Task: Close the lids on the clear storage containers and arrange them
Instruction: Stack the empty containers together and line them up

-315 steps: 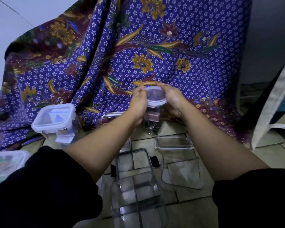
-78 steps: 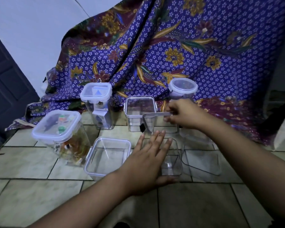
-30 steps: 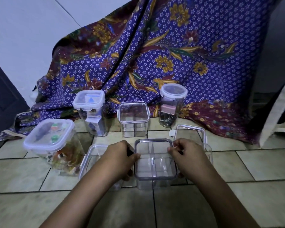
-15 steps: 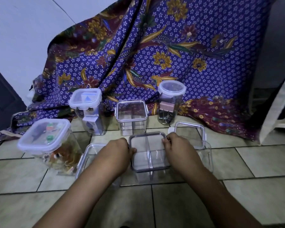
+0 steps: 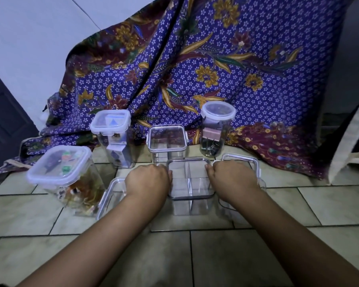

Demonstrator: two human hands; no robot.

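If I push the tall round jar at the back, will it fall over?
It might: the round jar is tall and narrow. The dark bits at its bottom probably steady it. Once on its side, it would likely roll.

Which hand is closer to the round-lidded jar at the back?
Right. The right hand sits just in front of the round-lidded jar; the left hand is farther off, across the divided container.

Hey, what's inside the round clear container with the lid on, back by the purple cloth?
Through the round container's clear wall: a pink block above a dark heap of small items, too dim to identify. The closed lid blurs the view from above.
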